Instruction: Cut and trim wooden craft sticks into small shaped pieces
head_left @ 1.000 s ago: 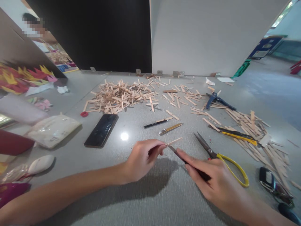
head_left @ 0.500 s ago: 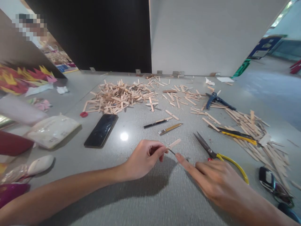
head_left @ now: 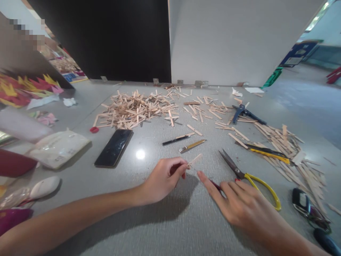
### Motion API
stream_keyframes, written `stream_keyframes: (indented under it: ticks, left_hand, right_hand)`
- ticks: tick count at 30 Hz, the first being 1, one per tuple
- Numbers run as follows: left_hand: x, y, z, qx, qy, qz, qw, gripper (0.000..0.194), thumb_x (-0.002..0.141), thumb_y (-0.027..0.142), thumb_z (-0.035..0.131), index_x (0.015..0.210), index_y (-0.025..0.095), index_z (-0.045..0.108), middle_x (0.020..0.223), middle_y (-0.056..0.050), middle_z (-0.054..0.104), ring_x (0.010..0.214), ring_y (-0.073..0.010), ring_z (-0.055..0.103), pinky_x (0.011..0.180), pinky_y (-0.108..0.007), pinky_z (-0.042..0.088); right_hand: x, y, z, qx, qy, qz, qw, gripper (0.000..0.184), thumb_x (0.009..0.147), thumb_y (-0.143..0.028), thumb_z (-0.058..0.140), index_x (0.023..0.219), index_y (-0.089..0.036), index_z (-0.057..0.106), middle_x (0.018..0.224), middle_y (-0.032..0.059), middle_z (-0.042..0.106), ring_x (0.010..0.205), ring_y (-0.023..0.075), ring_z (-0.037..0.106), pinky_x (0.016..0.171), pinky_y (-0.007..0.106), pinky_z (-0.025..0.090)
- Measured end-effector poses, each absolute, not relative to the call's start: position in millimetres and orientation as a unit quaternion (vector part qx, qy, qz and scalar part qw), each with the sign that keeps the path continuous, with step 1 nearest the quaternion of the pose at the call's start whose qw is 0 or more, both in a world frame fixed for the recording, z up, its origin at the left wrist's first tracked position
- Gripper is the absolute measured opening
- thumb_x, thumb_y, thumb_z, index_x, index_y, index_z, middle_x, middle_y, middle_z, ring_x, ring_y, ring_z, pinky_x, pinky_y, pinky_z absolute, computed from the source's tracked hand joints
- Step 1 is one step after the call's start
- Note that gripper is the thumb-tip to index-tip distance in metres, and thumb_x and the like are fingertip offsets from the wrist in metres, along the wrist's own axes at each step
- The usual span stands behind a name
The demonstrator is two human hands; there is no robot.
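My left hand [head_left: 165, 177] pinches a short flat wooden stick [head_left: 195, 160] between thumb and fingertips, just above the grey table [head_left: 149, 220]. My right hand [head_left: 239, 204] lies right of it, index finger stretched toward the stick's end. A dark slim cutting tool [head_left: 215, 184] shows between its index and middle fingers, mostly hidden under the hand. The tool's tip meets the stick near my left fingertips.
Yellow-handled scissors [head_left: 250, 177] lie open beside my right hand. A phone [head_left: 114, 147], a black pen [head_left: 176, 139] and a gold blade [head_left: 193, 145] lie ahead. Stick piles [head_left: 133, 110] sit far left and right [head_left: 287, 149]. Blue pliers [head_left: 246, 113], a yellow cutter [head_left: 266, 151], keys [head_left: 306, 206], a white pouch [head_left: 57, 147].
My right hand has flattened and slid lower over the dark tool, hiding most of it. The stick in my left hand has tilted and shifted slightly.
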State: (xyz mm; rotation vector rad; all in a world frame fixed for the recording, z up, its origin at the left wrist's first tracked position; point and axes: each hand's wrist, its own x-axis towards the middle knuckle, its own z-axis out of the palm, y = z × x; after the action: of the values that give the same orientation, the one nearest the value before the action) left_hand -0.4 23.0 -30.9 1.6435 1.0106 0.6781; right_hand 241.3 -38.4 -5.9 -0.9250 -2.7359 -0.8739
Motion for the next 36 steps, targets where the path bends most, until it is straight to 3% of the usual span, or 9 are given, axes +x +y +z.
stream_keyframes:
  ticks: [4,7,9,11,14,16,20,28,36]
  left_hand:
    - [-2,20,-35,0.73,0.428,0.302,0.439,0.035,0.108,0.04,0.048,0.083,0.019,0.062,0.063,0.005,0.051,0.053,-0.0106,0.043,0.053,-0.022,0.033]
    - [-5,21,-40,0.768,0.432,0.315,0.353,0.031,0.107,0.031,0.047,0.083,0.019,0.063,0.066,0.004,0.054,0.058,-0.0122,0.046,0.058,-0.024,0.035]
    - [-6,24,-43,0.785,0.419,0.324,0.322,0.028,0.105,0.026,0.046,0.082,0.019,0.06,0.07,0.001,0.059,0.063,-0.0138,0.052,0.063,-0.025,0.038]
    - [-7,25,-43,0.79,0.399,0.312,0.346,0.026,0.105,0.024,0.045,0.083,0.02,0.06,0.075,-0.001,0.064,0.069,-0.0155,0.058,0.067,-0.026,0.042]
    - [-4,25,-38,0.778,0.383,0.262,0.422,0.026,0.106,0.023,0.042,0.086,0.02,0.059,0.076,0.0,0.064,0.071,-0.0156,0.059,0.07,-0.026,0.043]
    - [-3,23,-33,0.769,0.382,0.227,0.46,0.028,0.107,0.025,0.039,0.085,0.021,0.056,0.073,0.002,0.058,0.068,-0.0148,0.054,0.068,-0.026,0.041]
    - [-1,20,-28,0.761,0.371,0.203,0.492,0.032,0.109,0.033,0.036,0.084,0.021,0.053,0.071,0.004,0.049,0.065,-0.0143,0.045,0.065,-0.026,0.037]
    - [2,17,-29,0.727,0.387,0.221,0.522,0.033,0.102,0.045,0.054,0.081,0.02,0.056,0.062,0.007,0.045,0.058,-0.0117,0.04,0.057,-0.024,0.031]
    - [3,15,-31,0.73,0.387,0.251,0.504,0.028,0.102,0.035,0.052,0.083,0.018,0.063,0.065,0.005,0.052,0.059,-0.0115,0.045,0.058,-0.023,0.035]
  right_hand:
    - [241,-40,-8,-0.357,-0.904,-0.18,0.151,0.053,0.094,0.002,0.04,0.132,-0.006,0.076,0.056,-0.0007,0.061,0.041,0.0174,0.056,0.044,0.032,0.041]
    - [238,-40,-7,-0.481,-0.846,0.076,0.216,0.038,0.106,-0.018,0.047,0.126,-0.01,0.079,0.049,-0.0047,0.059,0.035,0.0135,0.048,0.038,0.028,0.034]
    - [236,-37,-6,-0.551,-0.748,0.29,0.228,0.04,0.109,-0.034,0.046,0.114,-0.014,0.08,0.047,-0.0061,0.055,0.035,0.0121,0.045,0.036,0.024,0.034]
    - [232,-33,-7,-0.581,-0.666,0.381,0.273,0.043,0.107,-0.045,0.045,0.104,-0.016,0.077,0.052,-0.0045,0.057,0.039,0.0127,0.049,0.038,0.023,0.038]
    - [225,-26,-12,-0.6,-0.612,0.366,0.362,0.034,0.098,-0.05,0.059,0.1,-0.019,0.072,0.065,-0.0003,0.065,0.052,0.015,0.058,0.046,0.024,0.046]
    - [221,-24,-15,-0.595,-0.596,0.399,0.363,0.03,0.094,-0.049,0.064,0.087,-0.021,0.07,0.062,-0.0007,0.063,0.054,0.0155,0.058,0.048,0.024,0.045]
    - [217,-26,-15,-0.57,-0.587,0.454,0.352,0.042,0.094,-0.05,0.061,0.062,-0.024,0.057,0.053,-0.002,0.055,0.047,0.0136,0.049,0.046,0.025,0.04]
    - [211,-34,-17,-0.564,-0.617,0.418,0.355,0.04,0.095,-0.046,0.058,0.063,-0.028,0.043,0.051,-0.0075,0.039,0.046,0.0114,0.037,0.043,0.026,0.029]
    - [211,-34,-20,-0.568,-0.616,0.416,0.353,0.041,0.095,-0.047,0.058,0.063,-0.027,0.043,0.052,-0.008,0.038,0.046,0.0116,0.038,0.044,0.026,0.03]
